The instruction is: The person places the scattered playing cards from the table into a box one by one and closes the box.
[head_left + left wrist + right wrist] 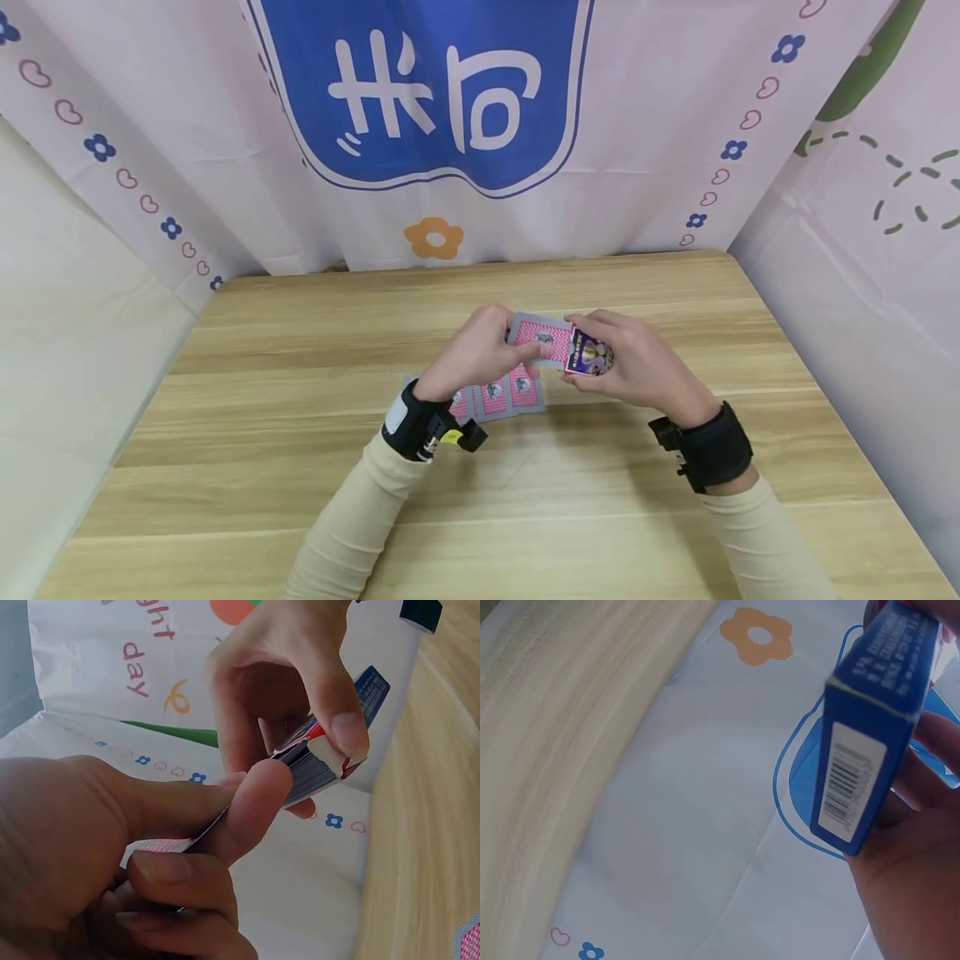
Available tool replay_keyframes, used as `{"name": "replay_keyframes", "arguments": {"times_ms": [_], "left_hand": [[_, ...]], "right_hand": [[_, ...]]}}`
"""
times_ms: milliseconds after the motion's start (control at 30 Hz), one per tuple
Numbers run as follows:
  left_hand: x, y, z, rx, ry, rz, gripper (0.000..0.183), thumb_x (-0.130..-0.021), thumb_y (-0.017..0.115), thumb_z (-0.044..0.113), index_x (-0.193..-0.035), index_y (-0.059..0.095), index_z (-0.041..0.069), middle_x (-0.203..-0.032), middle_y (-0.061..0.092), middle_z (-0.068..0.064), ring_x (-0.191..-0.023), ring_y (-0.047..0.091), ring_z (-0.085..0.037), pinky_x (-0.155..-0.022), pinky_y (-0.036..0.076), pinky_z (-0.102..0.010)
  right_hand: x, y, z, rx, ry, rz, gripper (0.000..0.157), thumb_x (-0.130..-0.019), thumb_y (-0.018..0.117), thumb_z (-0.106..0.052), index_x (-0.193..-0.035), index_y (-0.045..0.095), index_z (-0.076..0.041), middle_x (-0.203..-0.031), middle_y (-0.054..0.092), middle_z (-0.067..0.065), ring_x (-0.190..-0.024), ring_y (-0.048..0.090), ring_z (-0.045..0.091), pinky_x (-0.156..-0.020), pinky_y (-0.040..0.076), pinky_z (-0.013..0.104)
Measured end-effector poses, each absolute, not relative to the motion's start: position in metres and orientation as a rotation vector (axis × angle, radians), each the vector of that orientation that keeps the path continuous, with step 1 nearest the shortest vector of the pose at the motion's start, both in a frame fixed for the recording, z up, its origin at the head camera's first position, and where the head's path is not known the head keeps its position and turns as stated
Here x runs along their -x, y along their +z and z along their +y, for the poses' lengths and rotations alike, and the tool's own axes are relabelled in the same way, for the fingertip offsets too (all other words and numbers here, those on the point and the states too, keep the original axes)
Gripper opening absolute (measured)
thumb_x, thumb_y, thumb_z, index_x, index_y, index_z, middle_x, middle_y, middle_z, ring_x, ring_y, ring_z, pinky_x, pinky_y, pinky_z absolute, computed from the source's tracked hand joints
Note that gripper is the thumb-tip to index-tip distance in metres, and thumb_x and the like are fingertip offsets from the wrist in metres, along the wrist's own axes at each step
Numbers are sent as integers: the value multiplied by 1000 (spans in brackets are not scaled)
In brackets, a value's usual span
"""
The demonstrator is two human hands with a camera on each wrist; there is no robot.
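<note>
My left hand point(476, 354) pinches a pink-patterned playing card point(531, 330) between thumb and fingers, above the table. The card's right end meets the mouth of a dark blue card box point(587, 353). Around that box my right hand point(645, 367) curls its thumb and fingers. In the left wrist view the box's flap end stands open, and a stack of cards point(306, 778) shows inside. The right wrist view shows the closed end of the box with a barcode label point(850, 780). Below the left hand, several face-down playing cards point(522, 390) lie side by side, partly hidden by the wrist.
The wooden table point(300, 333) extends around both hands. A white cloth backdrop point(637, 200) with a blue emblem hangs behind its far edge, and pale cloth walls point(847, 275) rise at the sides. Each wrist wears a black camera strap point(720, 446).
</note>
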State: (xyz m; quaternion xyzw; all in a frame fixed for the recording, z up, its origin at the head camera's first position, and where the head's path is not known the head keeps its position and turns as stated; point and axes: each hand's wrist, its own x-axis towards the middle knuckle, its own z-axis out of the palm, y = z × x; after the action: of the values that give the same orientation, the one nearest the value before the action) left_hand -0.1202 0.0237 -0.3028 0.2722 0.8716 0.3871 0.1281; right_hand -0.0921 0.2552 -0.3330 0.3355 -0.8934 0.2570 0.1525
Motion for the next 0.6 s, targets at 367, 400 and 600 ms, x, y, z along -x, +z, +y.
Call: {"name": "replay_keyframes", "arguments": {"times_ms": [367, 400, 600], "left_hand": [[119, -305, 25, -753, 1175, 2515, 15, -88, 68, 30, -80, 72, 17, -56, 67, 10, -32, 35, -12, -32, 27, -23], [119, -306, 25, -743, 1177, 2520, 16, -88, 68, 30, -79, 72, 18, -56, 67, 10, -32, 35, -12, -32, 27, -22], [119, -312, 31, -763, 1189, 2504, 28, -86, 69, 33, -63, 69, 16, -44, 51, 7, -32, 29, -9, -32, 24, -22]], "right_hand": [[93, -336, 254, -967, 796, -2557, 68, -68, 82, -36, -123, 59, -3, -96, 62, 4, -69, 53, 9, -51, 51, 25], [93, -336, 254, -965, 803, -2551, 67, -67, 82, -36, -122, 59, -3, -95, 62, 4, -68, 53, 8, -51, 51, 25], [93, -337, 246, -1007, 839, -2499, 66, -67, 82, -39, -119, 61, -4, -92, 62, 2, -67, 52, 7, -48, 49, 25]]}}
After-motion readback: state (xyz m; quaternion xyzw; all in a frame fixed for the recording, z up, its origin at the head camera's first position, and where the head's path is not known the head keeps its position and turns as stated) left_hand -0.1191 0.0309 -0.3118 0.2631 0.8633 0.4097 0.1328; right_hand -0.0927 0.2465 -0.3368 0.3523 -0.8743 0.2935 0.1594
